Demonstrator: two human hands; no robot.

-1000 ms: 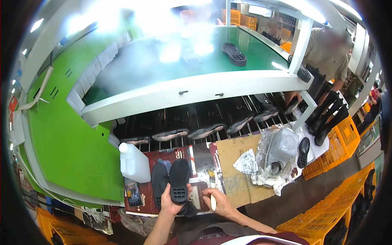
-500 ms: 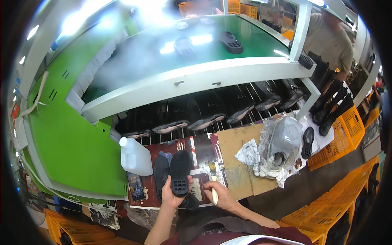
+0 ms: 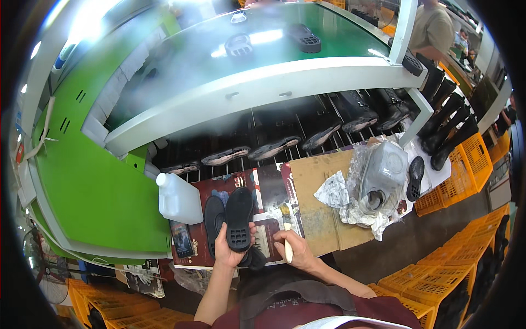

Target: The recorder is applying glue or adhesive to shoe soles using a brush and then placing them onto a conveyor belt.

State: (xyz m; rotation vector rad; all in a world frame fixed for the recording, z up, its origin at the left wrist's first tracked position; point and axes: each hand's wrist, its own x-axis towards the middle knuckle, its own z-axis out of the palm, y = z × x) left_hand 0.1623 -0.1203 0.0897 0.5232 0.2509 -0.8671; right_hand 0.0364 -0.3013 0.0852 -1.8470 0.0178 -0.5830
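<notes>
My left hand point(image 3: 229, 248) grips a black shoe sole point(image 3: 239, 216) by its heel end, with the gridded heel cavity facing up. Close by on its left, another black sole point(image 3: 214, 222) lies on the table, and more black soles point(image 3: 253, 257) partly show under my wrist at the table's near edge. In my right hand point(image 3: 296, 249) is a brush point(image 3: 287, 233) with a pale handle, its dark-stained bristles pointing away from me. The bristles are apart from the held sole, over the printed table covering.
A whitish plastic jug point(image 3: 179, 198) and a phone point(image 3: 182, 239) stand left of the soles. Right are stained cardboard point(image 3: 323, 181), a crumpled cloth point(image 3: 332, 189) and a cut clear container point(image 3: 385, 174). Boots point(image 3: 274, 148) lie below a green conveyor point(image 3: 350, 52); orange crates point(image 3: 444, 268) flank the right.
The view has shifted slightly, and the haze over the conveyor is thinner. Both hands keep nearly the same pose, still holding the sole and the brush.
</notes>
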